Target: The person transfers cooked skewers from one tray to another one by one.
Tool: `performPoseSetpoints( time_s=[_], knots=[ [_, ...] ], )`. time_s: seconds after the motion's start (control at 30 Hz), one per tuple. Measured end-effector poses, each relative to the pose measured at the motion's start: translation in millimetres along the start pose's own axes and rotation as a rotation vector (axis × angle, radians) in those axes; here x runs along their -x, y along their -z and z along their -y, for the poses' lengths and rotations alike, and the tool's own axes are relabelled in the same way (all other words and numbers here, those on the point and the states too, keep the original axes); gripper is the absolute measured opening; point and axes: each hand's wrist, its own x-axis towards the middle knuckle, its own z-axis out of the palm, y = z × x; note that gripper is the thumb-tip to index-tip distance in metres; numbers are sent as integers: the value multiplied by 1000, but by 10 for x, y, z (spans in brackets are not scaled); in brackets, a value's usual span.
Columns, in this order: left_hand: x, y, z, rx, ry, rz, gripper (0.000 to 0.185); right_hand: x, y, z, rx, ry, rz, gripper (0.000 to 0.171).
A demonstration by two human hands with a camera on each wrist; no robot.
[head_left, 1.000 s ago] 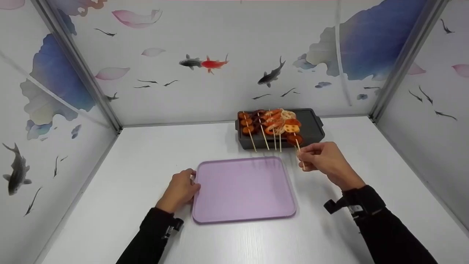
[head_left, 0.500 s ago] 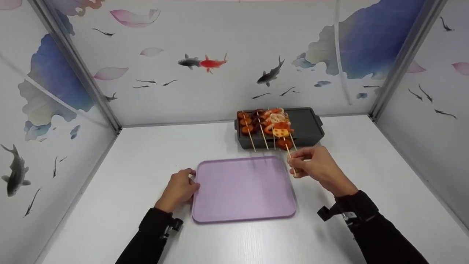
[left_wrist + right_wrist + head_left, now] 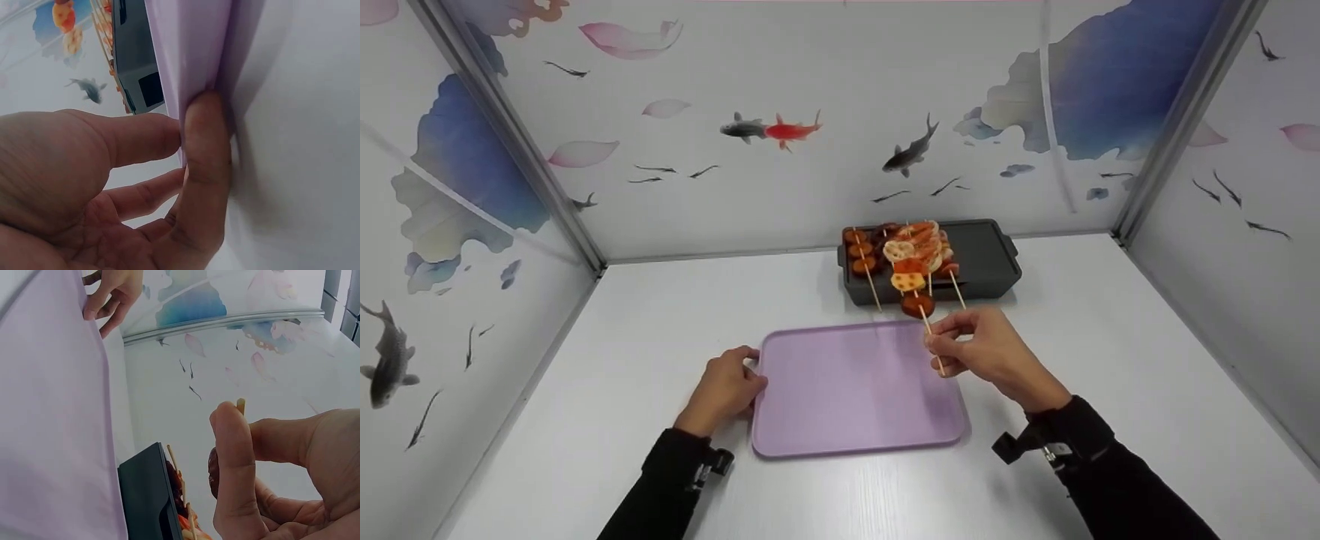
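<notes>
My right hand point(image 3: 990, 354) pinches the wooden stick of a food skewer point(image 3: 908, 283) between thumb and fingers. Its pieces, among them a pale lotus slice and a dark red round one, point away from me and overlap the grill's front edge in the head view. The hand itself is over the right back corner of a flat lilac tray point(image 3: 847, 397). At the tray's left rim my left hand point(image 3: 721, 390) holds on, the thumb on the rim and a finger against its outer side, as the left wrist view shows. In the right wrist view the fingers point(image 3: 233, 461) hide most of the stick.
Behind the tray stands a dark grey rectangular grill point(image 3: 986, 259). Several more skewers lie on its left and middle, sticks jutting over the front, including one of round brown slices point(image 3: 861, 251). White panels with painted fish enclose the white table point(image 3: 660, 307) at the back and sides.
My right hand has carried the skewer leftward and slightly toward me, from the grill's front to over the tray's right back corner. The left hand keeps its place on the rim.
</notes>
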Motion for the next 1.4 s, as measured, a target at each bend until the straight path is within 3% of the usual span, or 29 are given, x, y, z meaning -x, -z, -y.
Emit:
performPoseSetpoints(
  time_s=[0.7,1.07,1.4],
  knots=[
    [-9,31,11,38,26,54,54,61,-469,-73,-23,12,112,14],
    [-21,66,-16,39,64,81,61,42,-694,-109,8,33,169,12],
    [-75,123,-100,60,125,151,68,-12,-905,-188,13,39,203,11]
  ],
)
